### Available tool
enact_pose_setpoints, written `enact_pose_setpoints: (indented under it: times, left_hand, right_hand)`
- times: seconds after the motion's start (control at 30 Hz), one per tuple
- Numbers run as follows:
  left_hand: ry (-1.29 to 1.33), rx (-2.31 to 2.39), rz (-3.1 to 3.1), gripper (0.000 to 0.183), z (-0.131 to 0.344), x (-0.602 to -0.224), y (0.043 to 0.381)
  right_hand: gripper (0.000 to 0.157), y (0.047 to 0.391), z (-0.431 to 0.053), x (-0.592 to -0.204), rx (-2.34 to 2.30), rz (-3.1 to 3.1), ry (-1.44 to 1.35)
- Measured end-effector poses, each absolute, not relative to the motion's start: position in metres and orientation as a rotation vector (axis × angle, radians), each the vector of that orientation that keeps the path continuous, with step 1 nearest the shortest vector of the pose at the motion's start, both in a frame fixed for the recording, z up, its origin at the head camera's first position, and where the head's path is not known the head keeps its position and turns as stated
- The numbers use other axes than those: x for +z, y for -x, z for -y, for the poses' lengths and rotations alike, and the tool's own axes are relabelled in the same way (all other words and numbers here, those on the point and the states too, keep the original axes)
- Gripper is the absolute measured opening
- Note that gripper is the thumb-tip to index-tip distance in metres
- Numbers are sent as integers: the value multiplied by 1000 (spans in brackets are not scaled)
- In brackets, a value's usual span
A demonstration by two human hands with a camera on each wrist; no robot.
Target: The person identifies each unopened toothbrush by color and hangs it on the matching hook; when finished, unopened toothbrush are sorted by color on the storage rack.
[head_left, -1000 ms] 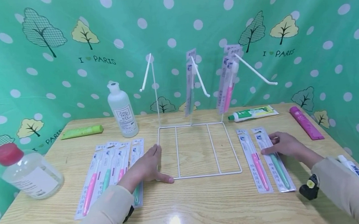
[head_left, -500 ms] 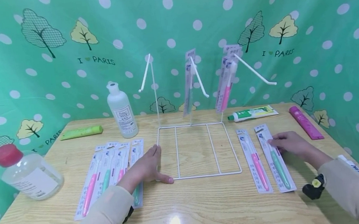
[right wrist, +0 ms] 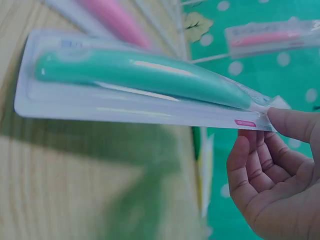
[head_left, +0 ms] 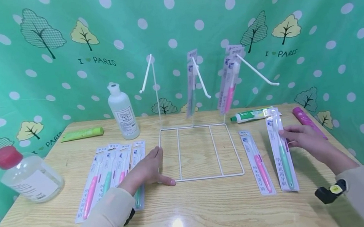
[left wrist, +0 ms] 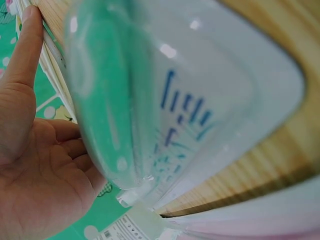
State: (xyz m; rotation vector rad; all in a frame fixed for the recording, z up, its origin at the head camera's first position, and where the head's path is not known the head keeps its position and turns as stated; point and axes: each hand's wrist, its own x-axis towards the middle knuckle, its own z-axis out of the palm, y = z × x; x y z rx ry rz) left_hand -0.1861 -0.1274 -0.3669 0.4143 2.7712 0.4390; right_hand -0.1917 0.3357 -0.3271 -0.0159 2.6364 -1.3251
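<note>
On the near right of the table (head_left: 216,216), a green toothbrush pack (head_left: 283,157) is held by its right edge in the right hand (head_left: 304,141), pinched between thumb and fingers above its middle. The step in hand seems to be the lifting of this pack, and it would be best done with the pinch kept on the flat rim, so that the clear cover is not dented. The low end should be raised gently, without being dragged or swung against the pink toothbrush pack (head_left: 259,164) just to its left. Since the hold is off to one side, some twisting may be expected; a light but firm pinch should be enough.

The held pack is long and narrow, its far end tilted up and its near end low; whether the table is touched by that end cannot be told. A smooth green handle is seen under the shiny cover, with bluish printing beside it.

To the left, the wire rack (head_left: 201,179) is touched at its left side by the left hand (head_left: 148,169), the thumb set apart from the fingers and nothing gripped. Farther off, other packs (head_left: 227,80) are hung from the right hook (head_left: 257,70).
</note>
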Motion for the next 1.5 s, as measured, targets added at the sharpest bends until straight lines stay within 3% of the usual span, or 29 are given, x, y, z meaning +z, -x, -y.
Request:
enact_pose_setpoints:
  times: [0.47, 1.0, 1.3, 1.5]
  left_hand:
    - [-439, 443, -2775, 126, 129, -366, 185]
    - [-433, 454, -2777, 127, 128, -369, 187]
    - [-442, 466, -2781, 127, 128, -370, 188]
    - [-439, 475, -2782, 127, 129, -370, 186]
  right_hand:
    - [51, 169, -280, -272, -1314, -2694, 274]
    - [22, 148, -211, -237, -1612, -2507, 830]
    - [19, 141, -185, -226, -1749, -2332, 1022]
    - [19, 143, -170, -228, -1736, -2347, 1007]
